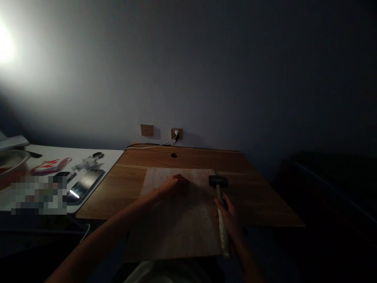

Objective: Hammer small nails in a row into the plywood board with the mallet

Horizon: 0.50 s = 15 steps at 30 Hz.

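Note:
A pale wooden board (173,228) lies on the brown wooden table and sticks out past its front edge. My left hand (172,185) rests over the board's far part, fingers bent and drawn together. Whatever they may pinch is too dark and small to make out. Several tiny dark spots, perhaps nails or holes, dot the board near that hand. At the board's right side, my right hand (226,210) is wrapped round the pale handle of a hammer (218,181). Its dark head points away from me, apart from my left hand.
The brown wooden table (250,200) stands against a grey wall with two socket plates; a white plug (176,133) and cables sit there. To the left, a white table (110,151) carries a shiny metal tray (86,184), a red-and-white packet (51,165) and a bowl. The right side is dark.

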Each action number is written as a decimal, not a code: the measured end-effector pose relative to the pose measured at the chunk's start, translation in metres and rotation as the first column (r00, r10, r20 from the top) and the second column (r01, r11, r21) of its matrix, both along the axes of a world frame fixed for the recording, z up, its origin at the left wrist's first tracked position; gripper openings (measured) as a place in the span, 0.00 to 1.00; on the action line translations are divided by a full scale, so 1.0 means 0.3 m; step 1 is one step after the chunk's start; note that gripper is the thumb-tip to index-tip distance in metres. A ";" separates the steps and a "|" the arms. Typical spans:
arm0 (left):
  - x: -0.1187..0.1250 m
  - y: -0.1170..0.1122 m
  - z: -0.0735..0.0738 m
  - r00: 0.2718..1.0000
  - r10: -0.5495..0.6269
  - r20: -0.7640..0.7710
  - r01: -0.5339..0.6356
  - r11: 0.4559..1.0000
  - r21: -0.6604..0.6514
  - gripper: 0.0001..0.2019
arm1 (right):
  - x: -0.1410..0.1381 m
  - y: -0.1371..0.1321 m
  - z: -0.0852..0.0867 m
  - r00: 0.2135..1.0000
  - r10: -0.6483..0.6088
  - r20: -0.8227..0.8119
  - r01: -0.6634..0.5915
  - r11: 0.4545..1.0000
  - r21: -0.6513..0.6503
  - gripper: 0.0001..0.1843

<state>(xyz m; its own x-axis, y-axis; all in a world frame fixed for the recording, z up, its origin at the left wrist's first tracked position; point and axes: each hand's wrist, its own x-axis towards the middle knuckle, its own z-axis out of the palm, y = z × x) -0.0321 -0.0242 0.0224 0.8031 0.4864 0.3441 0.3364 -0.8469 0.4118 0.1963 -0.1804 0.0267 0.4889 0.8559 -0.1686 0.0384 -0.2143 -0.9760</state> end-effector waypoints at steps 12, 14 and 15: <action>-0.034 -0.099 0.061 0.996 -0.079 0.041 0.083 0.988 -0.128 0.09 | 0.007 0.004 -0.024 0.999 0.038 -0.020 -0.038 0.999 0.006 0.48; -0.057 -0.100 0.077 0.995 -0.089 0.037 0.094 0.982 -0.165 0.07 | 0.016 0.008 -0.038 1.000 0.027 -0.004 -0.027 1.000 0.009 0.45; -0.066 -0.100 0.082 0.993 -0.112 0.028 0.115 0.974 -0.194 0.07 | 0.021 0.010 -0.045 1.000 0.020 0.010 -0.020 1.000 0.012 0.44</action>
<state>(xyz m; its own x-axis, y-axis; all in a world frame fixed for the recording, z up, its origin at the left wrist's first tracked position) -0.0517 -0.0542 0.0471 0.8520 0.4514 0.2654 0.2346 -0.7821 0.5772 0.2027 -0.1774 0.0132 0.4733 0.8674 -0.1536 0.0525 -0.2018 -0.9780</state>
